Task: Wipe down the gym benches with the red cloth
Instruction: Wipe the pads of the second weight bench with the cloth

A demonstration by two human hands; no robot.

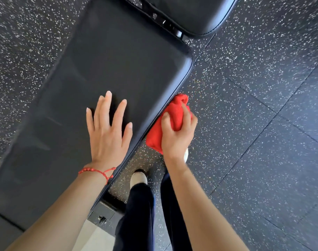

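A long black padded gym bench runs from the lower left to the upper middle. My left hand lies flat on its top with fingers spread, a red bead bracelet on the wrist. My right hand grips a bunched red cloth and holds it against the bench's right side edge. Part of the cloth hangs below my palm.
A second black pad sits beyond the bench's far end, joined by a metal bracket. The speckled black rubber tile floor spreads to the right. My legs and one light shoe stand beside the bench, near its dark metal foot.
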